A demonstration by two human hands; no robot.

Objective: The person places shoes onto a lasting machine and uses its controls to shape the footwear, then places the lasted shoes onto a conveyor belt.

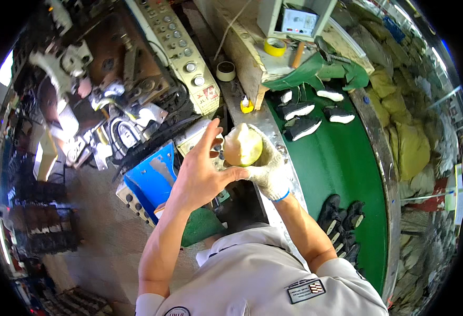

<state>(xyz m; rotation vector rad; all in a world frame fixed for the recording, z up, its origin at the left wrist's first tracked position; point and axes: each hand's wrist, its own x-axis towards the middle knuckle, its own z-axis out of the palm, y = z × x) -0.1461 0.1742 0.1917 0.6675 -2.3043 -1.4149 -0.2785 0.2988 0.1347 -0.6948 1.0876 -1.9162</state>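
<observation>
Gripped in my gloved right hand [271, 171] is a rounded, pale yellow-white thing [240, 145] with a yellow-green lower edge; its exact kind I cannot make out. The glove is off-white knit with a blue cuff edge, and its fingers curve around the thing's right side. My bare left hand [202, 168] is beside it on the left, fingers stretched up and apart. Its thumb reaches under the thing, close to the glove; whether it touches is unclear. Both hands are raised in front of my body, near the metal edge of the green work surface [342, 163].
Left of my hands stand a blue metal guard [152, 176], a control panel with buttons [181, 50] and a metal machine [129, 124]. Several black shoes with white soles [300, 126] lie on the green surface; more dark shoes [339, 218] lie nearer. A yellow tape roll [274, 47] sits on the shelf.
</observation>
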